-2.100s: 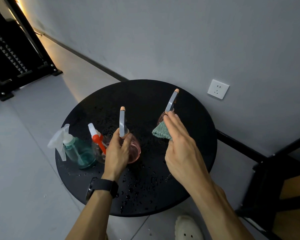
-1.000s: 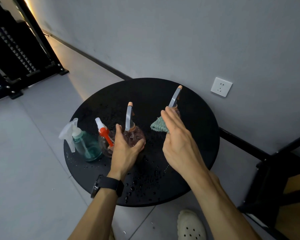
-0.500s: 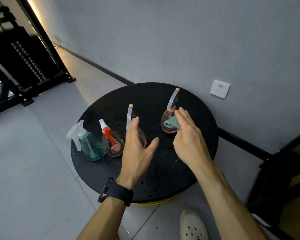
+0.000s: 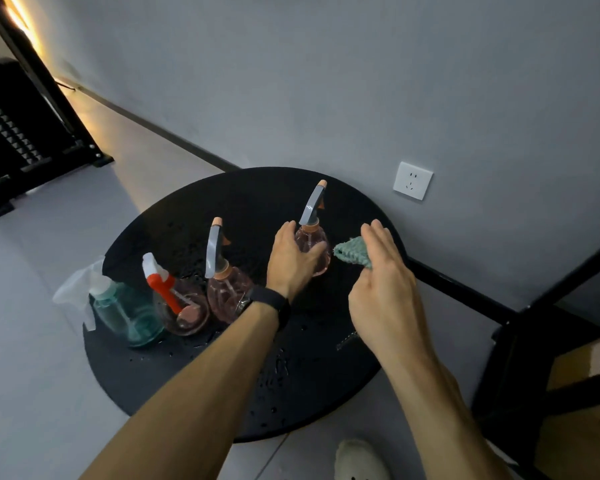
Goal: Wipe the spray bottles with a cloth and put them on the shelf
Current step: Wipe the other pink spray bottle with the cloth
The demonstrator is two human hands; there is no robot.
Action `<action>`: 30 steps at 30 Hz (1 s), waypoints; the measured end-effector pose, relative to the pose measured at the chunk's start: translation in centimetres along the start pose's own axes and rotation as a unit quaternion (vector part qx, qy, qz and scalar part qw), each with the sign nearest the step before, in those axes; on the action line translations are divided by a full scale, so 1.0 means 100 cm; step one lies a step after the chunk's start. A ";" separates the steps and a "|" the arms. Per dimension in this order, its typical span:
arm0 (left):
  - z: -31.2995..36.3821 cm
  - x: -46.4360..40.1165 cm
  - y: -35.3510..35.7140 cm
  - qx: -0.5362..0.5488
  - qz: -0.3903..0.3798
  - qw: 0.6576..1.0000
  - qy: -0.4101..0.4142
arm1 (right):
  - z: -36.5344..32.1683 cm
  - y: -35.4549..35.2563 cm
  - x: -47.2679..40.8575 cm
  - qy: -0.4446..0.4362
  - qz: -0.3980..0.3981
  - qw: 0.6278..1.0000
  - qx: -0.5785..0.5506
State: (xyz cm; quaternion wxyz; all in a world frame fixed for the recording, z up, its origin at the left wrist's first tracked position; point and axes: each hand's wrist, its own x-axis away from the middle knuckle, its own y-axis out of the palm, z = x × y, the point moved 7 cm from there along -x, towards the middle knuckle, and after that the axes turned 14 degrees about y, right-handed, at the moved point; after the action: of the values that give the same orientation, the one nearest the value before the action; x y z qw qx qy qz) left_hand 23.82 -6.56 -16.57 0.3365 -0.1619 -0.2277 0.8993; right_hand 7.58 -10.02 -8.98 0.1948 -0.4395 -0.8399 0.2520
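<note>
A round, clear pink bottle (image 4: 313, 249) is gripped by the curled left hand (image 4: 291, 261); at its 3 o'clock, a knobbly green cloth (image 4: 352, 255) is pinched by the right hand (image 4: 385, 282).

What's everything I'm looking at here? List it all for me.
Round table: one, black, wet, by the wall.
Pink spray bottles: two; far bottle in the left hand's grip, near bottle mid-table.
Red-nozzle bottle: one, clear, beside the near pink one.
Teal bottle: one, at the table's left edge.
Cloth: one, green, pinched by the right hand.
Wall socket: one, white.
Shelf frame: black, right.
Shoe: one, white, below.
Watch: black, left wrist.
Left hand; right hand.
</note>
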 end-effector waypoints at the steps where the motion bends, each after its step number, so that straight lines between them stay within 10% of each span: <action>1: -0.004 -0.008 0.003 0.015 0.005 1.000 -0.003 | 0.000 0.001 -0.001 0.002 -0.002 1.000 -0.003; 18: -0.007 -0.031 0.007 0.037 0.049 0.997 0.043 | -0.008 0.009 -0.003 0.000 -0.028 0.999 -0.020; 30: 0.045 0.047 -0.064 0.241 0.033 0.970 0.023 | -0.035 -0.002 0.012 -0.091 -0.003 0.993 -0.072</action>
State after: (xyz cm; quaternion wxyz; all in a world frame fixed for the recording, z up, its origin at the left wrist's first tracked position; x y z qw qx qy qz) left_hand 21.77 -0.43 -10.13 0.3406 -0.1042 0.0091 0.9344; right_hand 8.74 -8.28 -5.91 0.0863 -0.4254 -0.8712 0.2292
